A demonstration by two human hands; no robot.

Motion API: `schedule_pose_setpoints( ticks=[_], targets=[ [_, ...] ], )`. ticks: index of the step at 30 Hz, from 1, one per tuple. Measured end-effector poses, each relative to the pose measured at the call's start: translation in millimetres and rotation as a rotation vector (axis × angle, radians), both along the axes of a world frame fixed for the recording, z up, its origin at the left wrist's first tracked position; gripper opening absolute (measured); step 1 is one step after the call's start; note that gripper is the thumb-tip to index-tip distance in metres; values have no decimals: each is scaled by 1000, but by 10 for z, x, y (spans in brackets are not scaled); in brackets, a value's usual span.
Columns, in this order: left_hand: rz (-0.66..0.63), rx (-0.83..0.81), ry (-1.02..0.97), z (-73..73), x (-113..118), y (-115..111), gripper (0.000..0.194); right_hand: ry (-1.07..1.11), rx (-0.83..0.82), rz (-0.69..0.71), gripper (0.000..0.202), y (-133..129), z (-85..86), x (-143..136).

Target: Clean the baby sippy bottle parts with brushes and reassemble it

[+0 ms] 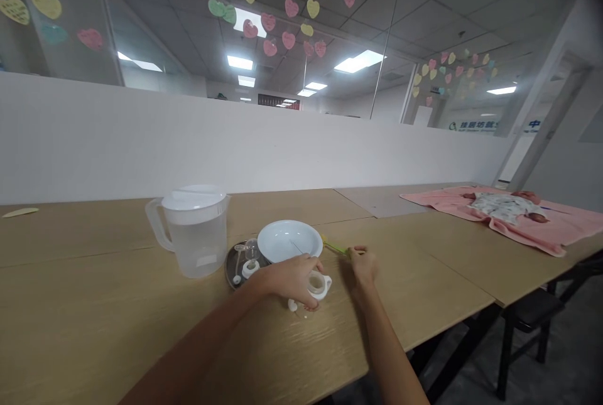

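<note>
Left hand [293, 274], fingers clamped round a handled baby bottle [323, 291] before the white bowl [268, 233]. Right hand [363, 267], pinching a green-handled brush [335, 247]. Apparent step: holding both; any move calls for a steady bottle.

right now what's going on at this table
A person's left hand holds an open bottle with a white collar, just in front of a bowl. The right hand grips a thin green stick. Small parts lie on a tray beside the bowl, near a lidded jug. Farther right, what looks like a doll lies on a pink towel.
</note>
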State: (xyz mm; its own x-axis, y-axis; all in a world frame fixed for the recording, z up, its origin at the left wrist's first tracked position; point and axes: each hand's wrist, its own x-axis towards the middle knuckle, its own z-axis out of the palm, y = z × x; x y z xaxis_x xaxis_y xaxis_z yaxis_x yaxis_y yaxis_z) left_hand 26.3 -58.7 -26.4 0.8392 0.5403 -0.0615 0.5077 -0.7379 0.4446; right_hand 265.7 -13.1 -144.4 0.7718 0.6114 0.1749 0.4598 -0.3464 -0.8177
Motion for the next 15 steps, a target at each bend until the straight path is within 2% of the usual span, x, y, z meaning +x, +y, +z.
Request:
schedule_pose_setpoints(
  ticks=[5,7,8,10,12,15],
  targets=[
    [41,-7,49,110,-126,80,66,-131,-264,28,39,3,-14,-101],
    [126,10,-4,201,-259,180,70,-180,-315,55,42,-4,-13,-126],
    [209,41,-37,244,-345,252,69,-203,-330,68,42,-8,-12,-131],
    [425,165,-91,296,-531,431,54,-239,-344,90,40,-19,-7,-129],
    [605,264,29,277,-694,621,40,-259,-353,101,39,-30,8,-128],
    [669,233,148,104,-816,846,19,-330,-261,91,40,-42,69,-170]
  ],
)
